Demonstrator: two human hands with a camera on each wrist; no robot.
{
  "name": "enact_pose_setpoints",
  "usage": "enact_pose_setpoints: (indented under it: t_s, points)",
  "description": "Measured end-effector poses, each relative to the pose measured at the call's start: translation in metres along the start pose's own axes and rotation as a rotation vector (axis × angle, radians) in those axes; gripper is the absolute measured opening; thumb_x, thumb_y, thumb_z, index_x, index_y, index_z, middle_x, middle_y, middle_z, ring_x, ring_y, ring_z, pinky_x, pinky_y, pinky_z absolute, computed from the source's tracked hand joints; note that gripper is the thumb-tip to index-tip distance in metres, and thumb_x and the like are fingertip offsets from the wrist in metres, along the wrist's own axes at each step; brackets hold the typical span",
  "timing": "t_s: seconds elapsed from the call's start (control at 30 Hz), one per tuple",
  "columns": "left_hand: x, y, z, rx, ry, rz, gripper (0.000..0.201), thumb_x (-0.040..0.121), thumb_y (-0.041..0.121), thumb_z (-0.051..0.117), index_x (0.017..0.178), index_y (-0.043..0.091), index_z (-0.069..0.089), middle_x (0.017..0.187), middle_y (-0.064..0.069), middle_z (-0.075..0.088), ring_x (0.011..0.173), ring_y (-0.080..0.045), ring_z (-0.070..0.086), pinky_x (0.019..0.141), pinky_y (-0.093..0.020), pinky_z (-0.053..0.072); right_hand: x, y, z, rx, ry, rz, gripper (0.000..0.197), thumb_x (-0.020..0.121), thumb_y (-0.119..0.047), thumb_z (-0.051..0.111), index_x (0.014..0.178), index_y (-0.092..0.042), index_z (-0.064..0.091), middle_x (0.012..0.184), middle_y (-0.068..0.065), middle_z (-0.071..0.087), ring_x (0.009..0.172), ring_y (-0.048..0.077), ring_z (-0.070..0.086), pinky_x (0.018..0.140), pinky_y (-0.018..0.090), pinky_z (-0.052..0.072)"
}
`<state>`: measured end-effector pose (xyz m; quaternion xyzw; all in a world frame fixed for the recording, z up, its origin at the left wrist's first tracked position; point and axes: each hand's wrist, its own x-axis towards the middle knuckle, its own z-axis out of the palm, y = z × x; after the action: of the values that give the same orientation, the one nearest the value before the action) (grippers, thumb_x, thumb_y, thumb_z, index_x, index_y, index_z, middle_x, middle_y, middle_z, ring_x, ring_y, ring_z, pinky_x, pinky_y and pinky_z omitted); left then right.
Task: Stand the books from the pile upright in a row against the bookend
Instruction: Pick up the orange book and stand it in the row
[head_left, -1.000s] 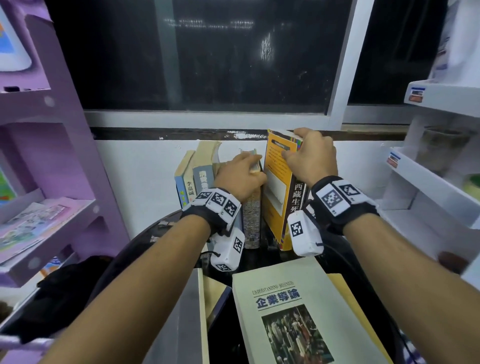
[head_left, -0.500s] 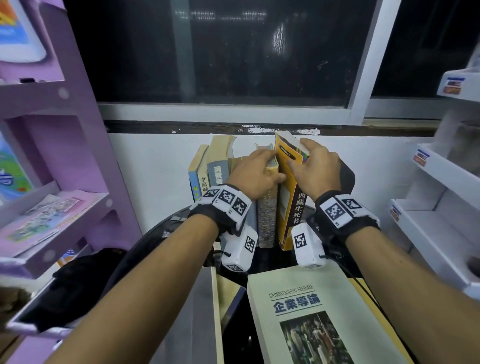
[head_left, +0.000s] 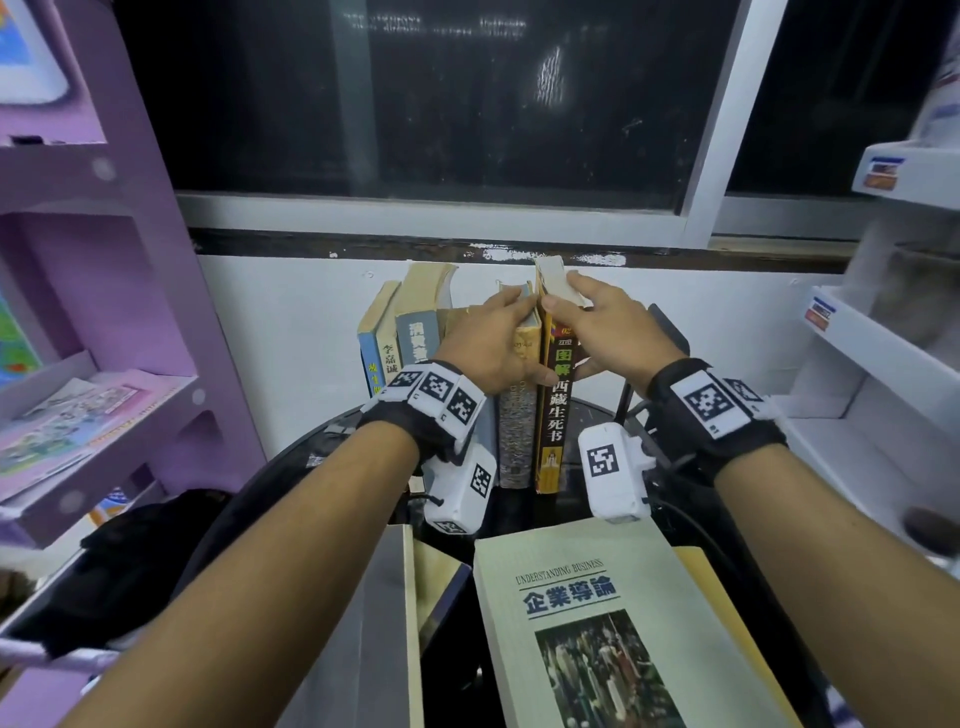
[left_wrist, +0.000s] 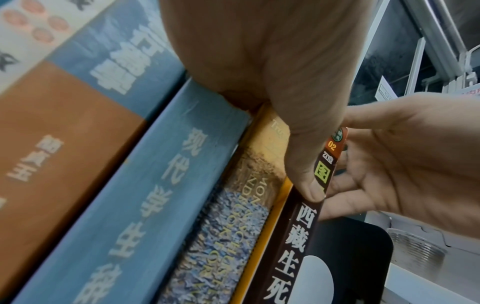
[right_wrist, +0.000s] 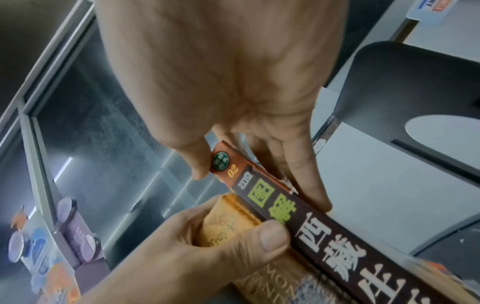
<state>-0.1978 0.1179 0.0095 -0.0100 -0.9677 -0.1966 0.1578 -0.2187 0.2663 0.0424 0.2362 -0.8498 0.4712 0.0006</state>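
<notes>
Several books stand upright in a row at the white wall. At its right end is a dark-spined book with a yellow cover. My right hand pinches its top, thumb on one cover and fingers on the other. My left hand grips the top of the mottled-spined book beside it, and its thumb presses the dark spine. The black bookend stands just right of the dark book, mostly behind my right hand in the head view. The pile's top book, pale green, lies flat near me.
A yellow book lies under the green one, and a grey book lies flat to its left. A purple shelf unit stands at the left and white shelves at the right. A dark window is above the row.
The dark-spined book, leaning away from the row a second ago, now stands upright against the mottled book. My left thumb has come onto its spine.
</notes>
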Motion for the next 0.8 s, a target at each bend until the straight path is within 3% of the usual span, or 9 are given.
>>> enact_pose_setpoints:
  t_s: [0.3,0.43,0.53,0.8]
  points:
    - [0.004,-0.007,0.008,-0.007,0.085,0.031,0.092,0.073,0.042,0.077,0.149,0.021,0.031,0.155,0.002,0.029,0.139,-0.02,0.032,0.11,-0.035,0.03,0.015,0.009,0.011,0.072,0.073,-0.032,0.036,0.095,-0.037,0.055,0.128,-0.024,0.058,0.1,0.008,0.07,0.092,0.029,0.068,0.078,0.051,0.057]
    - [0.006,-0.011,0.009,-0.016,0.076,0.033,0.091,0.072,0.043,0.077,0.149,0.022,0.032,0.154,0.003,0.03,0.138,-0.019,0.033,0.11,-0.038,0.032,0.017,0.011,0.014,0.117,0.067,-0.01,0.043,0.093,-0.04,0.057,0.133,-0.026,0.054,0.099,0.004,0.071,0.089,0.024,0.07,0.076,0.048,0.059]
    - [0.007,-0.013,0.007,-0.005,0.058,0.038,0.091,0.073,0.045,0.076,0.149,0.019,0.032,0.153,0.002,0.03,0.138,-0.019,0.033,0.111,-0.04,0.033,0.015,0.014,0.014,0.184,0.042,0.046,0.05,0.093,-0.043,0.056,0.14,-0.03,0.047,0.109,0.004,0.069,0.087,0.023,0.071,0.071,0.045,0.061]
    - [0.003,-0.009,0.005,-0.019,0.053,0.039,0.089,0.075,0.041,0.076,0.149,0.019,0.031,0.154,0.0,0.03,0.138,-0.021,0.033,0.112,-0.039,0.031,0.008,0.021,0.01,0.206,0.01,0.042,0.048,0.094,-0.047,0.053,0.139,-0.039,0.044,0.113,0.0,0.066,0.093,0.02,0.069,0.074,0.042,0.06]
